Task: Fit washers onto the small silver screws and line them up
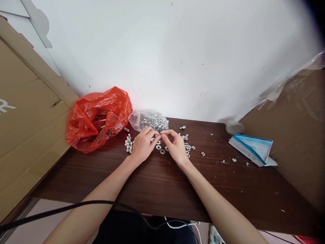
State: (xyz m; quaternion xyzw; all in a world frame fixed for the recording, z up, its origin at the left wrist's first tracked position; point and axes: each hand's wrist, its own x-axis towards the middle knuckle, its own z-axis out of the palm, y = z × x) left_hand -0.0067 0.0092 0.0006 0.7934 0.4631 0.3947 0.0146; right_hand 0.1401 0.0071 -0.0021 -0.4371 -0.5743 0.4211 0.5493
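My left hand [144, 145] and my right hand [175, 145] meet over the middle of the table, fingertips pinched together. Between them shows a thin sliver of a small metal piece [158, 135]; its exact kind is mostly hidden by the fingers. Beside my left hand several silver bolts [128, 143] stand on their heads. Flat washers [162, 151] lie below and between the hands. Hex nuts [188, 147] are scattered just right of my right hand, with a few bolts [185, 137] near them. Behind the fingers sits a clear plastic bag [152, 121] full of metal fasteners.
A red plastic bag [101, 118] stands open at the left, against a cardboard box [33, 112]. On the right are a blue-edged zip bag [251, 147], a small clear container [234, 126] and another carton [291, 135]. A black cable [83, 203] crosses the front edge.
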